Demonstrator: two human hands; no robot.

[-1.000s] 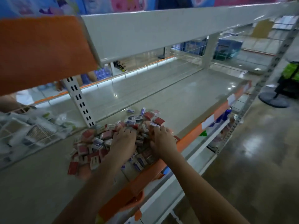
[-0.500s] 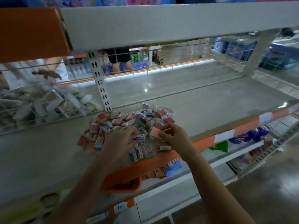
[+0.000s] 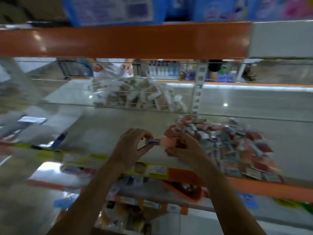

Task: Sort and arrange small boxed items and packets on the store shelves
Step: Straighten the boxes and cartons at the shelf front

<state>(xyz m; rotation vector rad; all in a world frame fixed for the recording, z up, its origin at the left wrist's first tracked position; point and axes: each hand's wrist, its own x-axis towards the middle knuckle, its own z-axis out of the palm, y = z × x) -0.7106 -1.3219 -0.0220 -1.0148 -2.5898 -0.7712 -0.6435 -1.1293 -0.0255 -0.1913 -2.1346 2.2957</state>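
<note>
A heap of small red and white boxes [image 3: 237, 143] lies on the grey shelf [image 3: 101, 133] at the right. My left hand [image 3: 130, 148] pinches a small white and blue box [image 3: 154, 142] between thumb and fingers, just left of the heap. My right hand [image 3: 184, 146] holds a pinkish small box [image 3: 166, 141] right beside it, the two boxes almost touching. Both hands hover over the shelf's front edge. The frame is blurred by motion.
A wire basket [image 3: 135, 97] of clear packets stands at the back of the shelf. Flat packets [image 3: 32, 122] lie at the left. An orange-edged upper shelf [image 3: 125, 41] hangs overhead. An orange tray [image 3: 184, 190] and more goods sit on lower shelves. A person's hands [image 3: 111, 67] show beyond the shelving.
Both hands have lifted out of the heap, each with a small box, and moved left of it. The view has swung left, so the heap now lies at the right.
</note>
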